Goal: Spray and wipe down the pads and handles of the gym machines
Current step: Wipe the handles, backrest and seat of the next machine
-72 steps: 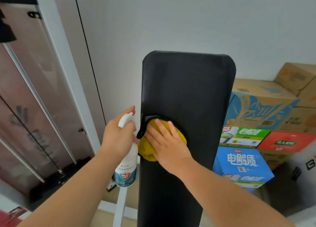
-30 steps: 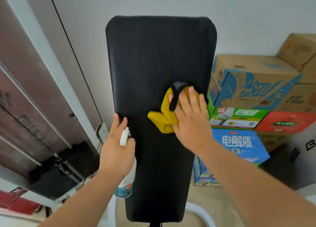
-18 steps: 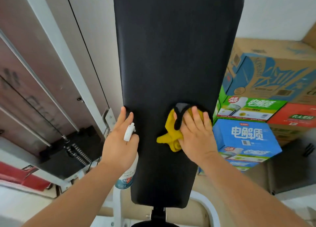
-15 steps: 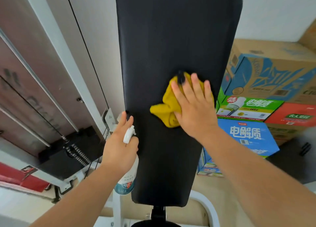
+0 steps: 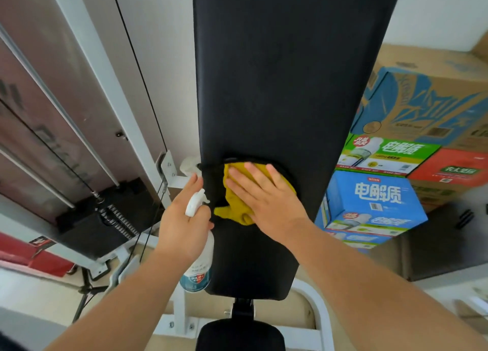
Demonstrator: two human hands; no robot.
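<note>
While my right hand (image 5: 266, 200) presses the yellow cloth (image 5: 232, 205) flat against the black back pad (image 5: 285, 73), its fingers lie straight and a little spread, pointing up and to the left. The cloth sits on the lower part of the pad, close to its left edge, and one corner comes out below the palm. The long axis of the pad runs from the bottom of the view upward and away from me. Most of its surface therefore lies above the hand, and only a short part lies below, toward the seat pad (image 5: 240, 335). I judge that the next stroke should follow this axis. My left hand (image 5: 182, 223) grips the spray bottle (image 5: 198, 271) by its neck, just beside the pad's left edge. The right hand is the nearer one for wiping. Stacked cartons (image 5: 375, 202) stand to the right.
</note>
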